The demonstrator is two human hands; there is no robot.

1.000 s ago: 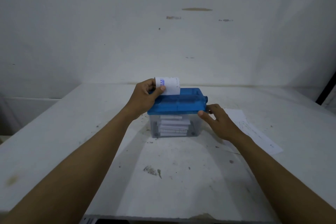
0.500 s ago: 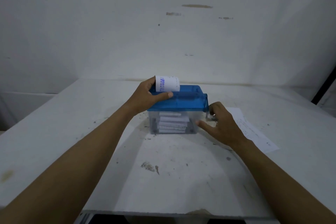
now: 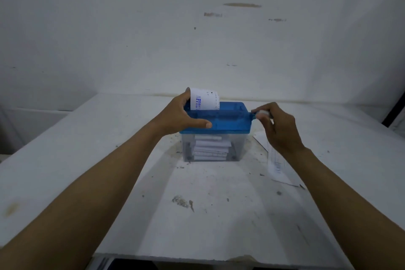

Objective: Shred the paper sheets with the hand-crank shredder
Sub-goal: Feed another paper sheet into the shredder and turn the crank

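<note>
On the white table (image 3: 87, 160) the shredder (image 3: 228, 120) stands in the middle, its blue lid on a clear bin (image 3: 238, 149), with the long axis running left to right and the crank end pointing right. Both forearms reach forward: the left hand (image 3: 177, 116) clasps the left end of the lid, thumb laid across its top and fingers curled behind, while the right hand (image 3: 278, 129) pinches the white crank knob (image 3: 262, 113) with curled fingers. The paper sheet (image 3: 205, 99) stands upright in the slot at the lid's far left, its top curled over, and a loose sheet (image 3: 278, 166) lies flat just right of the bin.
</note>
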